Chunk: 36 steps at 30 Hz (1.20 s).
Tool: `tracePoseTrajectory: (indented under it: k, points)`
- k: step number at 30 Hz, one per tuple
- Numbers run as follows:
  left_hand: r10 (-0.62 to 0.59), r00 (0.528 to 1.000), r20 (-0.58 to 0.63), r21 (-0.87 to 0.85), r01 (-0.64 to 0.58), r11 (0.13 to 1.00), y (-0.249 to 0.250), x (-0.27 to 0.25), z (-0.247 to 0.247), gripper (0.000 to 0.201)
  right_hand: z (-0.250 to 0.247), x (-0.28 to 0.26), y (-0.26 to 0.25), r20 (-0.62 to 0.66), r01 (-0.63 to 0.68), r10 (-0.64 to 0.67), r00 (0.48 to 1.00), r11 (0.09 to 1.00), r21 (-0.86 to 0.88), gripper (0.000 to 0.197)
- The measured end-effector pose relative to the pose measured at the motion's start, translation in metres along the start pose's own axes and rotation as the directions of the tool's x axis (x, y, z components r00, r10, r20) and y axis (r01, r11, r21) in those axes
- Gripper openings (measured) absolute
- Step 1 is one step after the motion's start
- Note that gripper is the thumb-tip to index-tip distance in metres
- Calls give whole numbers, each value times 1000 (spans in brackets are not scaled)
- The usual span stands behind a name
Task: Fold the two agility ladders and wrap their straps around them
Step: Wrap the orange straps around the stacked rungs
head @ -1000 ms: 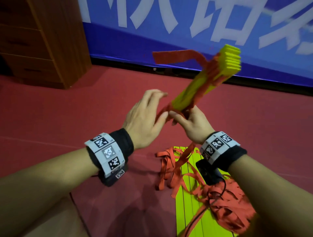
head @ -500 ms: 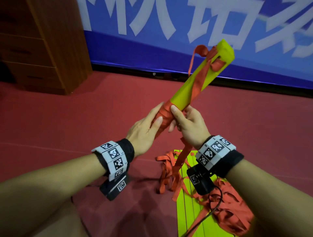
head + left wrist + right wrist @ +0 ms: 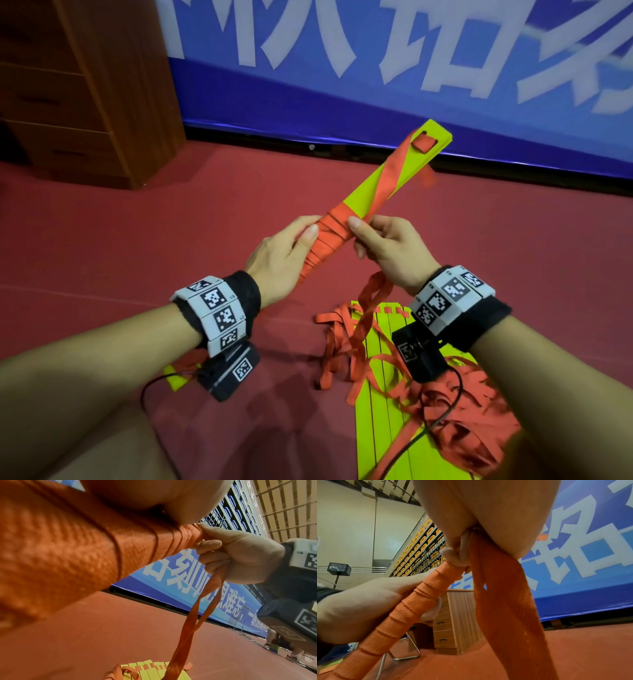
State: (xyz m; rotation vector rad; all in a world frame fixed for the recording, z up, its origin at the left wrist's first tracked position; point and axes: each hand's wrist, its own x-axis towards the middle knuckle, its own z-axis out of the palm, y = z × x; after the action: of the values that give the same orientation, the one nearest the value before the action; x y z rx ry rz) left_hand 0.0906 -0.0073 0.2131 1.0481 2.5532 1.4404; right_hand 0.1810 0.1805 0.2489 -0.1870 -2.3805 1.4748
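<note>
A folded agility ladder (image 3: pixel 383 185), a bundle of yellow-green slats, slants up and to the right in front of me. Orange strap (image 3: pixel 329 236) is wound tightly round its lower half, and one band runs diagonally up the flat face to a slot near the top. My left hand (image 3: pixel 305 236) grips the wound part (image 3: pixel 402 615). My right hand (image 3: pixel 359 236) pinches the strap at the bundle's edge, and the free strap (image 3: pixel 197 615) hangs down from it. The second ladder (image 3: pixel 383 394) lies flat on the floor under my right wrist, with tangled orange straps (image 3: pixel 472 421).
A wooden drawer cabinet (image 3: pixel 85 85) stands at the back left. A blue banner (image 3: pixel 376 68) with white characters runs along the wall behind. Red floor (image 3: pixel 171 222) surrounds me. A small yellow-green piece (image 3: pixel 174 380) shows under my left wrist.
The bundle has turned so its flat face shows and has tilted lower. The loose strap at its top now lies flat across it. My left hand has closed round the wound part.
</note>
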Motion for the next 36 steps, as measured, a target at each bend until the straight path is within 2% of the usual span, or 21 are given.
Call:
tracePoseTrajectory:
  k: [5,8,9,12,14,16,19,21,23,25,28,30,34,36]
  points:
    - [-5,999,36,-122,9,992,9,-2,0,33,-4,-2,-1,-54,45,-43,998,998,44,54]
    - [-23,998,58,-87,28,996,12,-3,0,36,2,-2,0,-88,20,-12,996,996,90,48]
    - [-25,997,69,-35,28,999,12,-3,0,45,4,-2,-2,-100,8,5,995,992,128,44]
    - [-7,997,82,204,-10,979,12,-4,3,90,12,0,-8,-140,-39,69,988,977,212,36]
    - [-17,999,39,255,7,967,12,-3,6,98,16,2,-10,-163,-75,112,980,973,219,37]
    - [1,1000,-4,264,0,965,12,-3,7,88,19,3,-10,-192,-112,152,969,972,204,41]
    - [109,993,-47,358,-85,930,12,-5,6,67,20,4,-7,-231,-152,197,953,968,201,49]
    - [194,979,-59,432,-150,889,11,-6,4,59,18,5,-5,-234,-162,212,949,963,216,49]
    - [225,973,-55,477,-173,862,10,-5,4,56,14,6,-4,-211,-156,198,957,967,201,49]
    - [203,977,-63,482,-148,863,9,-3,3,55,10,5,-3,-157,-150,176,972,974,167,44]
    - [159,984,-86,457,-102,884,5,-2,3,54,6,2,0,-51,-149,156,986,981,124,23]
    - [147,984,-99,444,-88,892,4,-1,2,53,5,2,4,-23,-121,124,992,988,98,13]
    - [120,987,-110,411,-65,909,7,0,1,53,0,3,11,-68,-12,5,998,995,-98,21]
    - [111,988,-107,402,-59,914,8,0,2,53,-2,3,10,-79,-2,-11,997,988,-156,25]
